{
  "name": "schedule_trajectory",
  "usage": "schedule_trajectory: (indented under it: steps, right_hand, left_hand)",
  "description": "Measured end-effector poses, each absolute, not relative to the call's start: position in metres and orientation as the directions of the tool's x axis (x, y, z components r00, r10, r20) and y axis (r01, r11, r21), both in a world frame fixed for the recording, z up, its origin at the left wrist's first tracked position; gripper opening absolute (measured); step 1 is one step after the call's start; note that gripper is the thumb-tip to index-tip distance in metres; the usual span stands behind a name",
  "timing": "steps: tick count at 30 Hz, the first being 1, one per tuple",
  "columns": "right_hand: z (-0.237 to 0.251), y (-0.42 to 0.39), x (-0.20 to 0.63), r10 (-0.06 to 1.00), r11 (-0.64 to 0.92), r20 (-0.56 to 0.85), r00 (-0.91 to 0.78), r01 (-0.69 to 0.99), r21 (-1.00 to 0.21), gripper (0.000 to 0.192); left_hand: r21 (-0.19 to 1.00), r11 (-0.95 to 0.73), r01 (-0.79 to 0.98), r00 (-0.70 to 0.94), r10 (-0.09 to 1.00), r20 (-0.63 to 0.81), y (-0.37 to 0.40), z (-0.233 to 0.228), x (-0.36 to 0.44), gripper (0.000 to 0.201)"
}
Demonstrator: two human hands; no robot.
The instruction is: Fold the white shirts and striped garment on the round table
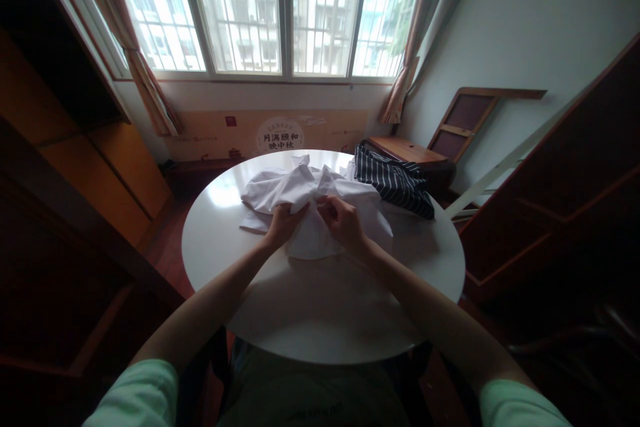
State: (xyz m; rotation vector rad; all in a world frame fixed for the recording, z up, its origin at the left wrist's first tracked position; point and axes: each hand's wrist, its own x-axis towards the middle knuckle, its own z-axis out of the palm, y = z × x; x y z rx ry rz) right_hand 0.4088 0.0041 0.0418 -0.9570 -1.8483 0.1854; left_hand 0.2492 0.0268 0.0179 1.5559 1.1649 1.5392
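Nearest to us are our own pale green sleeves at the bottom edge, and from them both bare forearms reach forward over the near rim of the round white table.

At the middle of the table our left hand and right hand meet over a crumpled white garment. The left hand's fingers are curled closed, pinching a fold of the white cloth near its centre. The right hand's fingers are likewise bent in tight around a bunched ridge of the same cloth, just beside the left hand, so that the two hands all but touch (whether the knuckles actually meet we cannot tell). The garment lies spread on the tabletop slightly to the far side of centre, with a flap hanging toward us between the wrists.

Just beyond it, on the far right of the table, sits a dark striped garment, touching the white one at its edge.

Farther off, past the table, a printed cardboard panel leans along the wall under the barred window, with curtains drawn to either side. To the far right a wooden frame leans against the wall.
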Motion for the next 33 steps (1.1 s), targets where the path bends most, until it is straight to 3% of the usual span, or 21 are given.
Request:
schedule_trajectory:
  steps: [33]
  right_hand:
    - [0.0420,0.0072,0.4131,0.692,0.703,0.657,-0.299,0.485,-0.520,0.012]
  left_hand:
    - [0.888,-0.388,0.246,-0.102,0.901,0.422,0.0186,0.0249,0.2524,0.039]
